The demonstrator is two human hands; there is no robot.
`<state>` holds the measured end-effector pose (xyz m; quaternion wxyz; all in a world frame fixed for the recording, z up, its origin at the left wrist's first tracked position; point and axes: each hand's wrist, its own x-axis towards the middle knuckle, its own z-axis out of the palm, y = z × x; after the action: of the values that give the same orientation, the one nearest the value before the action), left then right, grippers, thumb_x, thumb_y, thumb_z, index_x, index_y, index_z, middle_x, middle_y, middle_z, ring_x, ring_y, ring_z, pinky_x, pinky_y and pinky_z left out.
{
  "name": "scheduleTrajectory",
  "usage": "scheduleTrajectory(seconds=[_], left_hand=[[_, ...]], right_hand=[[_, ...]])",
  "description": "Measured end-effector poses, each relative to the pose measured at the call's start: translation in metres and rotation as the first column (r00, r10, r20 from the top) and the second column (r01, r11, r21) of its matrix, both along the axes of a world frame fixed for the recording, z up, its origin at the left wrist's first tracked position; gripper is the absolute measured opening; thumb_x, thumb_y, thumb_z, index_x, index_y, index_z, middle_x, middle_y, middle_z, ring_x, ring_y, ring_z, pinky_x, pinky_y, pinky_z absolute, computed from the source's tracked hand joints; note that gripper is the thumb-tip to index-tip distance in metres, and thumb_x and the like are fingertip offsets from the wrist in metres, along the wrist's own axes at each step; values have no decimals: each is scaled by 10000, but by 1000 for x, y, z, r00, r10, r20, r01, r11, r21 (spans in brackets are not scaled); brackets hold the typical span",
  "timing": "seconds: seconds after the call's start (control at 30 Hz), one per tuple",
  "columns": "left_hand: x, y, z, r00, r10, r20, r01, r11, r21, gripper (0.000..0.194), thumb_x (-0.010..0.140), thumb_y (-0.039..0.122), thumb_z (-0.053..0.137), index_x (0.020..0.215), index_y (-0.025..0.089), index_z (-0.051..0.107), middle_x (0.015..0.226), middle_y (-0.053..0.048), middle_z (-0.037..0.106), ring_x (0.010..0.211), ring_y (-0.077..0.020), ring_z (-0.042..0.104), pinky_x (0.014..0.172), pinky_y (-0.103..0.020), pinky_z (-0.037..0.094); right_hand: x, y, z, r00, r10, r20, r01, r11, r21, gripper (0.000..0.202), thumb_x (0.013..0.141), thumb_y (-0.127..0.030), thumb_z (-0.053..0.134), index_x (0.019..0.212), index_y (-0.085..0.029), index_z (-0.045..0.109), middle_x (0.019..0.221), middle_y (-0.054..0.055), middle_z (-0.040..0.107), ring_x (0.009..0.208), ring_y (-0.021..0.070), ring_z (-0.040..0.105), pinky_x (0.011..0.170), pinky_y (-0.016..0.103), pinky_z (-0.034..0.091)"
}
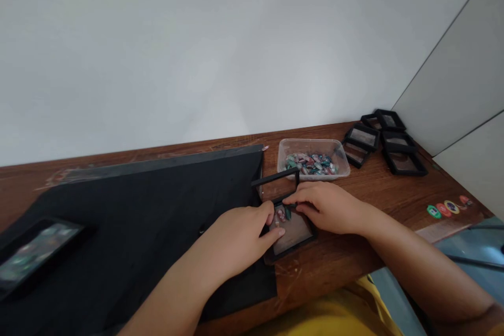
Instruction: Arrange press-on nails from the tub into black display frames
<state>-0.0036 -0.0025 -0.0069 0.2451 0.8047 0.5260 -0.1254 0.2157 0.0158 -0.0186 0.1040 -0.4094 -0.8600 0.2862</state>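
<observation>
A hinged black frame case [293, 239] with clear film panes lies opened out at the right edge of the black mat, its lid [275, 176] tilted up at the far side. Several small shiny oval pieces [281, 214], pink and green, rest on the near pane. My left hand [244, 233] grips the case's left side, fingers curled at the rim and thumb over the pane. At the hinge side, my right hand [325, 203] holds the far right corner, with index finger and thumb on the frame near the pieces. Its other fingertips are hidden.
Behind the case stands a clear plastic tub [340, 165] of similar shiny pieces. Several black frame cases [403, 163] are piled at the back right. Another filled case [37, 252] lies on the black mat [149, 210]. Round stickers [443, 210] mark the wooden table's right end.
</observation>
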Motion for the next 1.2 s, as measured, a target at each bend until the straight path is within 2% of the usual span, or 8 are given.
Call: scheduleTrajectory(seconds=[0.17, 0.33, 0.47, 0.6, 0.7, 0.87, 1.1, 1.2], left_hand=[[0, 0, 2, 1000, 5, 1, -5, 1000, -11, 275, 979, 469, 472, 1026, 238, 614, 936, -83, 742, 885, -323, 710, 754, -398, 463], [1, 0, 3, 1000, 11, -6, -11, 1000, -12, 268, 971, 468, 482, 1017, 240, 615, 973, -91, 753, 905, -327, 714, 759, -399, 468], [0, 1, 1, 1000, 15, 12, -15, 1000, -1, 269, 956, 474, 498, 1006, 243, 624, 964, -93, 755, 897, -329, 719, 753, -397, 474], [-1, 1, 1, 1000, 14, 8, -14, 1000, -5, 272, 961, 477, 493, 1012, 243, 623, 958, -90, 754, 899, -327, 720, 757, -395, 477], [0, 1, 2, 1000, 3, -3, -4, 1000, -18, 269, 978, 464, 476, 1028, 240, 617, 989, -92, 758, 911, -327, 718, 770, -405, 480], [2, 1, 4, 999, -8, -51, 7, 1000, -20, 279, 998, 463, 459, 1031, 235, 617, 1001, -96, 763, 895, -318, 716, 777, -410, 492], [1, 2, 4, 999, -34, -19, 34, 999, 5, 261, 1014, 396, 402, 989, 234, 606, 961, -97, 769, 862, -298, 720, 745, -390, 496], [0, 1, 3, 1000, -23, 0, 23, 1000, 8, 261, 1006, 423, 427, 960, 237, 603, 956, -96, 768, 861, -304, 718, 730, -387, 484]], right_hand=[[-1, -3, 1, 1000, -17, -17, 17, 999, -37, 286, 985, -65, 505, 1131, -154, 734, 1114, 102, 743, 1014, 200, 679, 917, 343, 509], [-5, -2, 7, 994, -108, -1, 107, 988, -115, 173, 930, -61, 604, 1009, -167, 715, 981, 55, 757, 881, 179, 668, 808, 302, 480], [-7, 2, 6, 985, -169, -39, 159, 969, -188, 160, 918, -52, 620, 921, -168, 730, 885, 27, 771, 774, 147, 669, 722, 263, 460], [-7, 4, 6, 984, -176, -6, 173, 972, -157, 177, 892, -43, 654, 883, -182, 763, 850, 11, 795, 752, 146, 698, 704, 260, 460], [-7, 3, 8, 981, -192, 39, 195, 978, -78, 151, 882, -94, 721, 946, -208, 796, 879, 6, 819, 803, 174, 742, 727, 280, 478], [-7, 3, 5, 980, -192, 49, 191, 981, 9, 308, 882, -150, 771, 1174, -244, 786, 1030, 20, 840, 981, 225, 782, 844, 328, 532], [-5, 1, 3, 986, -150, 74, 144, 986, 82, 317, 925, -145, 695, 1220, -234, 771, 1131, 54, 824, 1029, 259, 774, 873, 365, 540], [-2, 0, 5, 988, -134, 74, 129, 990, 61, 358, 887, -156, 749, 1237, -232, 759, 1098, 61, 827, 996, 250, 771, 856, 355, 531]])
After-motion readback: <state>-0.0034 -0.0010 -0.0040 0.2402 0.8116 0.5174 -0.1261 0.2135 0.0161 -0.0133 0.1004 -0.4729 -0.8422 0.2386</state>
